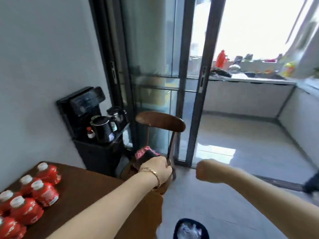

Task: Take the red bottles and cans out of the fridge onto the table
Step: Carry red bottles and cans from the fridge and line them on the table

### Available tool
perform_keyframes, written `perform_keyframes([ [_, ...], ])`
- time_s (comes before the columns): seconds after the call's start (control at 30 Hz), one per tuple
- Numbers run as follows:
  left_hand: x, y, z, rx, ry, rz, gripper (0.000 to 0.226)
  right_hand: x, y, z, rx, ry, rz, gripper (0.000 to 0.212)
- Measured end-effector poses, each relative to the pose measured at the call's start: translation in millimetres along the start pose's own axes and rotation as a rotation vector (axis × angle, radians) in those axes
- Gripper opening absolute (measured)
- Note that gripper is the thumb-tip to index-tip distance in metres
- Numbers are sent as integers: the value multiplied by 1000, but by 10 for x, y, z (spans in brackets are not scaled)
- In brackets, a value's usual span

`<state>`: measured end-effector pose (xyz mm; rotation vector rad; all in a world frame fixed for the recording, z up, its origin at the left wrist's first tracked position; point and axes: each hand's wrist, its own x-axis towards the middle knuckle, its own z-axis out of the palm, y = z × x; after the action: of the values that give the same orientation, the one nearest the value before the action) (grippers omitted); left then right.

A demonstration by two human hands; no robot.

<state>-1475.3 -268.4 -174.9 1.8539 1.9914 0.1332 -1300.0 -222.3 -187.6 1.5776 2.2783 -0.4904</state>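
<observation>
Several red bottles [44,194] with white caps stand grouped on the brown table [96,190] at the lower left. The fridge is out of view. My left hand [156,169] reaches out past the table's corner with its fingers curled shut, right beside the back post of a wooden chair [160,120]. Whether it grips the post I cannot tell. My right hand [207,171] hangs over the floor as a closed fist with nothing in it. The picture is blurred by motion.
A black water dispenser [86,107] with kettles [101,128] stands against the wall behind the table. A pink and dark cloth [146,152] lies on the chair. A sliding glass door [195,83] opens onto a balcony counter [250,80]. A dark bin [189,228] sits by my feet.
</observation>
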Motion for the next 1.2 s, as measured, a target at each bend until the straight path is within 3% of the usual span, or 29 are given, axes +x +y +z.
perform_keyframes([
  [0.17,267,1932,504,101,-56,343,28,-1181,1805,69,164,200,319,23],
  [0.43,45,5294,1399,219,-109,766,30,-3127,4465,232,342,374,721,15],
  [0.53,-58,6379,1660,249,-135,889,31,-3699,5336,279,382,413,898,21],
  [0.67,-101,7626,1956,225,-180,1006,31,-4345,6270,280,390,428,1060,19],
  [0.87,-13,9336,2308,186,-119,1188,26,-5019,7614,160,321,467,1267,31],
  [1.1,194,11516,2540,88,-122,1396,24,-5686,9177,-377,323,616,1466,14],
  [1.2,184,12383,2631,-6,-168,1455,20,-5996,9747,-557,306,696,1540,17],
])
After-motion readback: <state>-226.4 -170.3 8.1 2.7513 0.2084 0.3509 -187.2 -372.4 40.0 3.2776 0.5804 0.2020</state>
